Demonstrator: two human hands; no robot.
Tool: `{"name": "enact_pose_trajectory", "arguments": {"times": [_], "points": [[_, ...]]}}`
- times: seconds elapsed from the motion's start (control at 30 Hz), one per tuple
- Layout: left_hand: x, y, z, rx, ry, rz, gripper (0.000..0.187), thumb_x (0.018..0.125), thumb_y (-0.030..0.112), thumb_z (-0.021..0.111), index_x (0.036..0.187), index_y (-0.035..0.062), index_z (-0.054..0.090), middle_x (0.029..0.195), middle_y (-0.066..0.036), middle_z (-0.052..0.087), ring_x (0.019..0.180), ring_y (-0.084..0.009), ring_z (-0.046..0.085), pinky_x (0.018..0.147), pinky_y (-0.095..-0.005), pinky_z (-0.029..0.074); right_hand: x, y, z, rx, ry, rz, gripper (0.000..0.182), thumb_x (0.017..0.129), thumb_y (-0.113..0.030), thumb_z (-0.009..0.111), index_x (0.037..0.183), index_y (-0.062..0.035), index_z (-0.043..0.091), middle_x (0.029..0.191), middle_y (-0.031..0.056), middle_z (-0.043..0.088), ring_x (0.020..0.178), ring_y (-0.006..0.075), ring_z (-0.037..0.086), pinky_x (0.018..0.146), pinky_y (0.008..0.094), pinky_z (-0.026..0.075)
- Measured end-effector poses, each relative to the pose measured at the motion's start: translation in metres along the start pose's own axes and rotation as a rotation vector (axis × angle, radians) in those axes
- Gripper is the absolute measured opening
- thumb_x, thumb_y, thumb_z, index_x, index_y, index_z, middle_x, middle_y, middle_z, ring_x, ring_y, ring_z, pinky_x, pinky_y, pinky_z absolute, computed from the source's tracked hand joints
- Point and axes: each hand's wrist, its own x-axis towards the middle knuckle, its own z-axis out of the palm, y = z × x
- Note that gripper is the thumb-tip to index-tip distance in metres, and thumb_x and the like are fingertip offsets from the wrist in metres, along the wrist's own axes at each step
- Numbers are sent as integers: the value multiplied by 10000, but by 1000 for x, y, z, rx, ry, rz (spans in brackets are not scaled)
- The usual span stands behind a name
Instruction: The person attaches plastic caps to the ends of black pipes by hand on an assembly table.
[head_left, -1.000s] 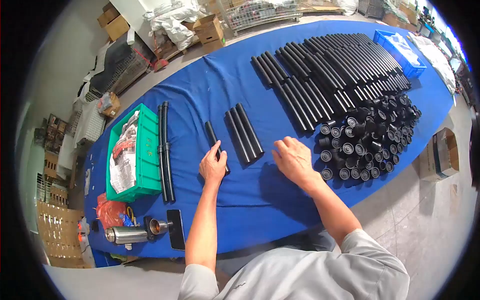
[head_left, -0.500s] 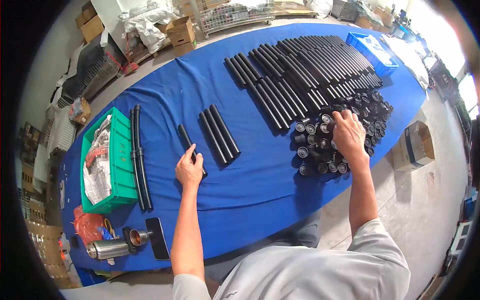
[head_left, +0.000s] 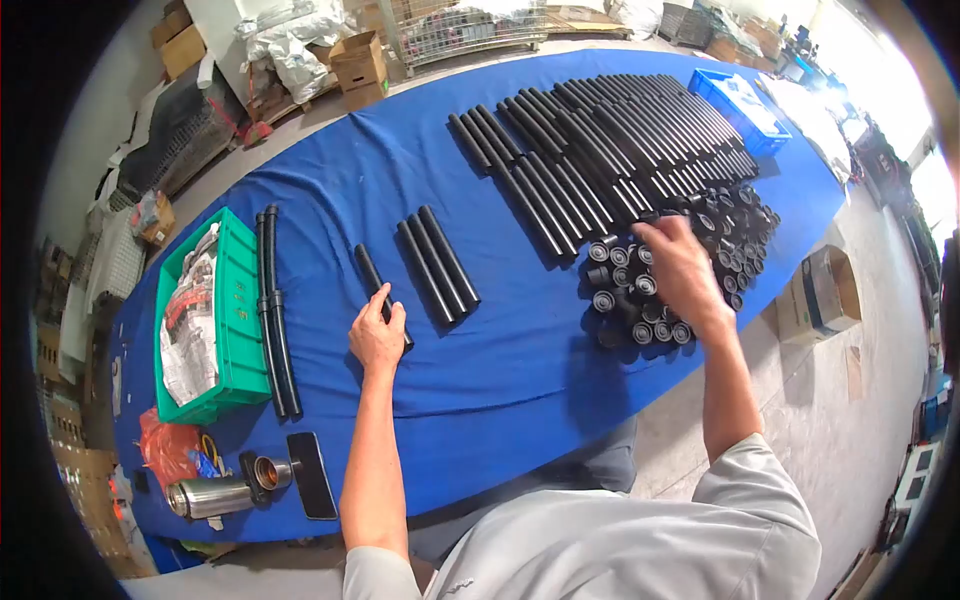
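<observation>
My left hand [head_left: 378,335] rests on a single black tube [head_left: 368,266], its thumb and index finger on either side of it, the tube lying on the blue cloth. Just right of it, three more black tubes [head_left: 438,262] lie side by side. Over the heap of round black caps [head_left: 650,312] is my right hand [head_left: 682,270], palm down. Its fingers are drawn together and slightly blurred at the heap's left part. Whatever is between those fingertips blends into the dark caps behind.
Many black tubes [head_left: 600,140] lie in rows at the back right, beside a blue crate [head_left: 745,115]. On the left stand a green crate [head_left: 240,335] and two long black tubes [head_left: 275,320]. A phone [head_left: 313,475] and a steel flask [head_left: 215,497] lie near the front edge.
My right hand has shifted a little left over the caps, and its wrist has turned. My left hand stays on the same tube.
</observation>
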Motion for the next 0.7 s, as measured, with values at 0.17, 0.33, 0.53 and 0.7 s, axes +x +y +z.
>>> {"name": "enact_pose_trajectory", "arguments": {"times": [0.17, 0.33, 0.53, 0.7], "points": [[2, 4, -1, 6, -11, -18, 412, 865, 285, 720, 1257, 163, 752, 1074, -100, 776, 769, -240, 697, 748, -381, 548, -11, -87, 74, 94, -461, -269, 566, 845, -74, 619, 1408, -42, 564, 1063, 146, 648, 1030, 341, 656, 882, 435, 559], [2, 3, -3, -6, -27, -20, 400, 865, 289, 708, 1251, 189, 747, 1014, -86, 763, 845, -305, 718, 763, -442, 560, -16, -113, 112, 124, -497, -275, 665, 881, -189, 710, 1480, -18, 474, 1155, 183, 638, 1096, 360, 638, 953, 466, 529], [0, 10, -4, -31, -18, -50, 381, 872, 280, 694, 1238, 191, 751, 1001, -102, 760, 903, -329, 724, 793, -449, 562, 0, -35, 9, -140, -374, -112, 674, 828, -268, 810, 1435, -121, 557, 1338, 140, 584, 1241, 340, 567, 1056, 437, 476], [1, 7, -3, -18, -23, -46, 382, 875, 282, 693, 1243, 199, 748, 999, -103, 759, 899, -337, 724, 798, -459, 564, 3, 16, -7, -380, -715, -86, 806, 746, -239, 873, 1481, -217, 542, 1529, 211, 408, 1349, 400, 484, 1094, 480, 473]]}}
